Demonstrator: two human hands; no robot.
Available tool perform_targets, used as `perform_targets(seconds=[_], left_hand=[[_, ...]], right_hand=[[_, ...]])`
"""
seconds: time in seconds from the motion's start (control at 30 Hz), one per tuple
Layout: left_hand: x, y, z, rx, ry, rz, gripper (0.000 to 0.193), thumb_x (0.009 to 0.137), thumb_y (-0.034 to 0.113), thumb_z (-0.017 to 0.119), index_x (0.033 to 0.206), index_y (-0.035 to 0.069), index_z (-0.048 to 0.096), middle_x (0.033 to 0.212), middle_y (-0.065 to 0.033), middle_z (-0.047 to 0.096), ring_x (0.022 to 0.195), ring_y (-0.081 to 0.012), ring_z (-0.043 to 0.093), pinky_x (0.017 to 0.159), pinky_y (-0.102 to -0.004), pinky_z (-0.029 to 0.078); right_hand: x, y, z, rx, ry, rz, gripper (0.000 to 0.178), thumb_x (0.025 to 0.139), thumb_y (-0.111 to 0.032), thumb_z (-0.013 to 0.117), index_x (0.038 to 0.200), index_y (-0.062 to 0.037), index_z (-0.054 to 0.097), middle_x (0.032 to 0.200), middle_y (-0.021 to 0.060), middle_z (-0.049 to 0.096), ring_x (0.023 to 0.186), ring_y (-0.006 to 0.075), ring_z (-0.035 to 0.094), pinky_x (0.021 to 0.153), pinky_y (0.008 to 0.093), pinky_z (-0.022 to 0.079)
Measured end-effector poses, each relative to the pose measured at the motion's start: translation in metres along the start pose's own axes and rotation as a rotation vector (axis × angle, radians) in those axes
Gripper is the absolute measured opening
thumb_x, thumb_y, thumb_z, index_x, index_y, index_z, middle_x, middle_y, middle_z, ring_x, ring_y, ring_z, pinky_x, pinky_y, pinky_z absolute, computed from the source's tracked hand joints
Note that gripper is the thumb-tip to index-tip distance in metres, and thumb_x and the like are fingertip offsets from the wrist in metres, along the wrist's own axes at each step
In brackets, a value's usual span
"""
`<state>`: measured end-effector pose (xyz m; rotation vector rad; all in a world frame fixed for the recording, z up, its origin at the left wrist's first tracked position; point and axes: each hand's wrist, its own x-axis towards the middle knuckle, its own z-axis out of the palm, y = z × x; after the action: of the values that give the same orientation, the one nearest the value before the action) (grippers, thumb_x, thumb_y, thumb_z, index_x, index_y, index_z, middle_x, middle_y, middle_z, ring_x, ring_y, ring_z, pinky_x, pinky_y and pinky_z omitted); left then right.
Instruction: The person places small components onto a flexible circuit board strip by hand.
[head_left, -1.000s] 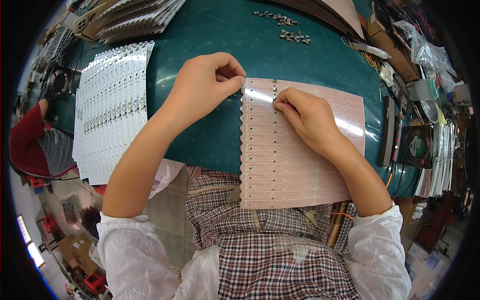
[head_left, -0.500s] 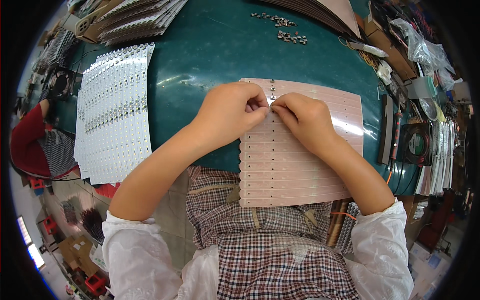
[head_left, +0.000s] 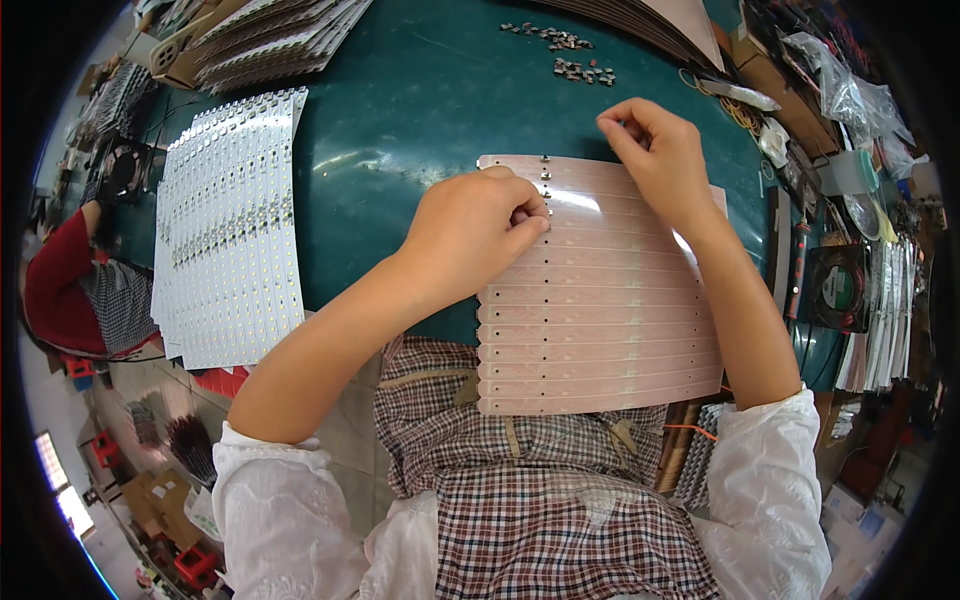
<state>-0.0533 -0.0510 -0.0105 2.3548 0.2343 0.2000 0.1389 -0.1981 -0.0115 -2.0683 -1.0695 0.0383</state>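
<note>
Pink panel of long strips w/ little holes lies flat on the green table, near edge sticking out over the lap. Tiny metal bits sit in a row near its top left.

Left hand on pink panel

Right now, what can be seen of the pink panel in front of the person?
The pink panel is a flat, thin, glossy sheet scored into long horizontal strips, with a column of small dark holes left of centre; the upper few hold small metal parts. It lies on the green table, its near edge overhanging toward the person's lap. The left hand presses fingertips on that column near the top; the right hand hovers pinched over the top right edge.
</note>
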Motion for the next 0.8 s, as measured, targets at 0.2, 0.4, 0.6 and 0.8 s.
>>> perform_targets(seconds=[0.2,0.4,0.6,0.8], left_hand=[[-0.004,0.001,0.008,0.217,0.095,0.181,0.007,0.083,0.012,0.073,0.086,0.007,0.071,0.079,-0.0051,0.065,0.073,-0.0212,0.066,0.065,-0.0338,0.053],[-0.003,0.004,0.018,0.459,0.195,0.370,0.008,0.076,0.010,0.072,0.077,0.007,0.065,0.076,-0.0058,0.061,0.075,-0.0241,0.065,0.062,-0.0374,0.053],[-0.002,0.012,0.017,0.525,0.142,0.359,0.006,0.076,0.009,0.070,0.074,0.007,0.065,0.074,-0.0062,0.060,0.072,-0.0249,0.065,0.060,-0.0376,0.053],[0.001,0.011,-0.002,0.314,0.016,0.160,0.011,0.081,0.014,0.072,0.086,0.005,0.075,0.080,-0.0082,0.071,0.072,-0.0264,0.069,0.064,-0.0367,0.054]], right_hand=[[0.029,0.034,-0.001,-0.139,0.057,0.004,0.017,0.093,-0.018,0.071,0.099,-0.0022,0.073,0.075,0.0055,0.066,0.067,0.0123,0.057,0.064,0.0273,0.048],[0.048,0.056,0.002,-0.375,0.144,-0.076,0.016,0.091,-0.015,0.065,0.101,-0.0101,0.076,0.101,0.0076,0.068,0.094,0.0294,0.067,0.080,0.0413,0.054],[0.048,0.051,0.019,-0.463,0.114,-0.175,0.018,0.092,-0.013,0.063,0.102,-0.0112,0.078,0.101,0.0069,0.066,0.098,0.0291,0.066,0.083,0.0419,0.055],[0.025,0.028,0.020,-0.407,0.054,-0.253,0.012,0.090,-0.013,0.068,0.096,-0.0094,0.077,0.096,0.0069,0.065,0.095,0.0273,0.066,0.080,0.0399,0.055]])
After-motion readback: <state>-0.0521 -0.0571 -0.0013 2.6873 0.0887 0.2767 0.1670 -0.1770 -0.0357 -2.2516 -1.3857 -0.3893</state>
